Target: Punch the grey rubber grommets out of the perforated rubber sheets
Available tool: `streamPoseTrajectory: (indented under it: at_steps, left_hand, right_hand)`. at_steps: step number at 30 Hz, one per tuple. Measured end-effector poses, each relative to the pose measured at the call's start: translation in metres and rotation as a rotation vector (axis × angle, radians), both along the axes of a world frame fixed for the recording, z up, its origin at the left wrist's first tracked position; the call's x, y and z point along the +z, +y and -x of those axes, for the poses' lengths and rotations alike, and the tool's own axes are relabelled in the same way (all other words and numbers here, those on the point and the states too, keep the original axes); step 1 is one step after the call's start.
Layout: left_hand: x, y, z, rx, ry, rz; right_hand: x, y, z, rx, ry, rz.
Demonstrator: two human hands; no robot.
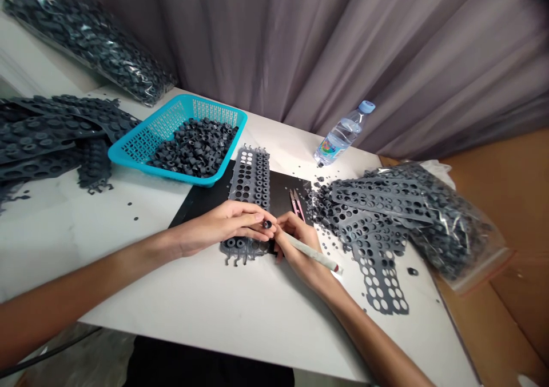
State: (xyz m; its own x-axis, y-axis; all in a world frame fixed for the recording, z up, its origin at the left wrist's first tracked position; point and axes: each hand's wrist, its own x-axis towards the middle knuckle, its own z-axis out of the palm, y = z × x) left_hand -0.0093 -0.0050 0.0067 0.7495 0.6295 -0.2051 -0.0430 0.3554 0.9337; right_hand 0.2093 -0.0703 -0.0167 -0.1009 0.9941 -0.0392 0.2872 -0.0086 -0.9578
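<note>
Left hand (234,222) pinched the small black piece (267,224) above the moulded sheet (256,187); right hand (300,255) gripped a pen-like tool (312,254) beside it; steady hold and straight alignment were advisable

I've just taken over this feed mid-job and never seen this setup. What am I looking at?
No machine here: one camera on a person's head looks forward and down at two bare hands. The left hand holds a small dark piece; the right hand grips a pen-like stick, its tip hidden. On the white table, a dark holed sheet lies partly under the left hand, over a black mat. Around them are a blue basket of small dark pieces, pink-handled snips and a water bottle.
</note>
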Motion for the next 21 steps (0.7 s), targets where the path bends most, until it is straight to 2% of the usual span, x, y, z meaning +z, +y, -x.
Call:
streamPoseTrajectory:
  at_steps: [3,5,10,12,16,19,21]
  left_hand:
    - [0.000,0.000,-0.001,0.027,0.029,-0.047]
    - [0.003,0.003,0.001,0.128,0.081,-0.171]
    - [0.015,0.022,0.020,0.618,0.249,-0.719]
    - [0.017,0.032,0.032,0.730,0.374,-0.952]
    - [0.015,0.046,0.046,0.697,0.715,-1.347]
    - [0.013,0.042,0.042,0.610,0.767,-1.473]
    - [0.012,0.033,0.033,0.446,0.723,-1.493]
  right_hand:
    - [0.002,0.000,0.001,-0.007,-0.004,0.007]
    - [0.001,0.000,0.002,-0.013,-0.011,0.007]
    - [-0.003,0.000,0.001,-0.020,-0.024,0.001]
    - [-0.004,0.000,0.000,-0.015,-0.031,-0.003]
    - [-0.003,0.000,-0.001,0.003,-0.032,-0.008]
    - [-0.002,0.000,-0.002,0.017,-0.030,-0.014]
    - [-0.003,0.001,-0.002,0.023,-0.027,-0.020]
